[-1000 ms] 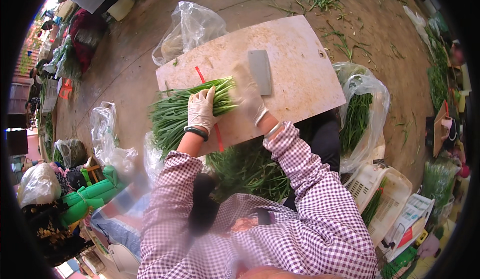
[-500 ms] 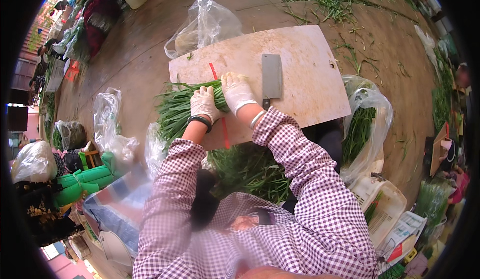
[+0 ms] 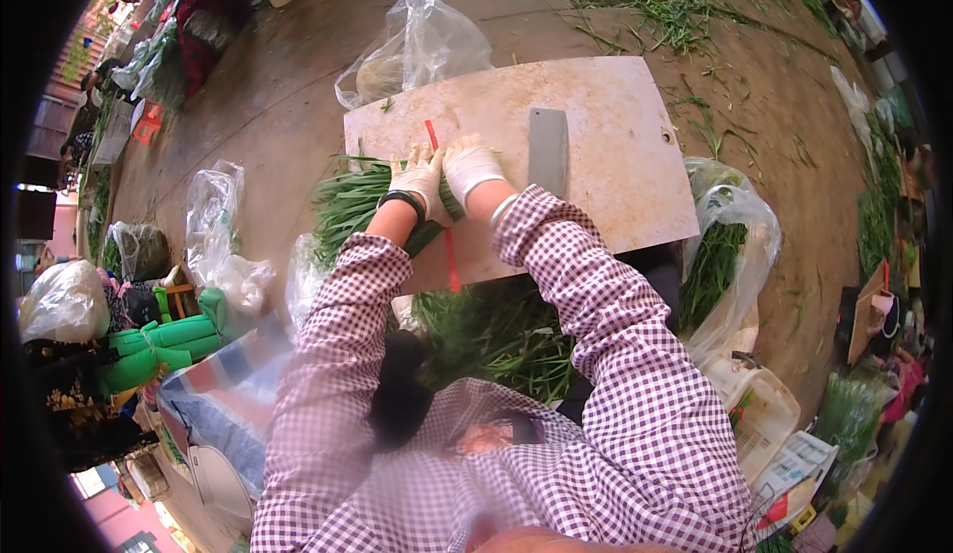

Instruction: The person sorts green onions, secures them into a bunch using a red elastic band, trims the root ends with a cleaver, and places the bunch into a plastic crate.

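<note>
A bunch of long green leaves, like garlic chives (image 3: 347,201), lies across the left part of a pale, stained board (image 3: 615,176). My left hand (image 3: 419,182), in a white glove, rests on the bunch with its fingers stretched and spread. Beside it, my right hand (image 3: 472,168), also gloved, lies over the right end of the bunch, fingers extended away from me. A red strip (image 3: 453,260) runs under the bunch and shows at both sides. Right of my hands lies a cleaver (image 3: 548,151); my right sleeve hides its handle.
More green leaves (image 3: 496,345) are heaped below the board. A clear bag of greens (image 3: 720,255) stands at the right, above a cream basket (image 3: 759,409). Another clear bag (image 3: 422,42) sits beyond the board. Loose leaves (image 3: 675,17) litter the far floor.
My left hand has gone from bent fingers round the bunch to spread fingers, a little farther right. My right sleeve now covers the cleaver's handle. The view has shifted slightly.
</note>
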Demonstrator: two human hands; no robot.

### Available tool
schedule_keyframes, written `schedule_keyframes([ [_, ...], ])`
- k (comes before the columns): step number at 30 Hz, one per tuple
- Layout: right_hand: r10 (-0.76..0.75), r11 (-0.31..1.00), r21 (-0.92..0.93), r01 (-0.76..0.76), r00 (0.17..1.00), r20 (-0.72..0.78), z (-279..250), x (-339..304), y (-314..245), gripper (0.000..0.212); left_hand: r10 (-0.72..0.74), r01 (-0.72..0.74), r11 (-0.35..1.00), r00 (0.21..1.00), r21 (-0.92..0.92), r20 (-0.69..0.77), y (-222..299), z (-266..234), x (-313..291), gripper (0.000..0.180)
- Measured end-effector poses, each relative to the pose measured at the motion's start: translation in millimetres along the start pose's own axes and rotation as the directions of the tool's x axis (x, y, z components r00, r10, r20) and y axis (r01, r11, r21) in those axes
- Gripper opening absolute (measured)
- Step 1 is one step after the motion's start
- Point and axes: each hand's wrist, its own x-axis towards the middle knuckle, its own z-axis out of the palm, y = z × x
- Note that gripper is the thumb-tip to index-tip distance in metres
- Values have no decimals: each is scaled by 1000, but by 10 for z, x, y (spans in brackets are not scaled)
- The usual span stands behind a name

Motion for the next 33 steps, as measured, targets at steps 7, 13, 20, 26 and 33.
schedule_keyframes([
  [7, -120, 964, 234, 126, 992, -40, 91, -40, 160, 39, 84, -96, 987, 992, -127, -99, -60, 189, 84, 104],
  [13, -91, 963, 230, 138, 975, -205, 318, -36, 58, 17, 69, -122, 982, 940, -141, -333, -75, 401, -51, 66],
  [20, -84, 970, 210, 120, 982, -170, 348, 53, 48, 18, 51, -93, 988, 951, -124, -304, -124, 441, 59, 74],
  [26, -161, 866, 484, 127, 987, 29, -119, 63, 123, 33, 58, -121, 981, 930, -152, -363, -255, 603, 33, 78],
  [33, 314, 653, 658, -375, 925, 216, 214, 938, 236, 42, 63, -119, 983, 931, -137, -360, -142, 563, 86, 77],
])
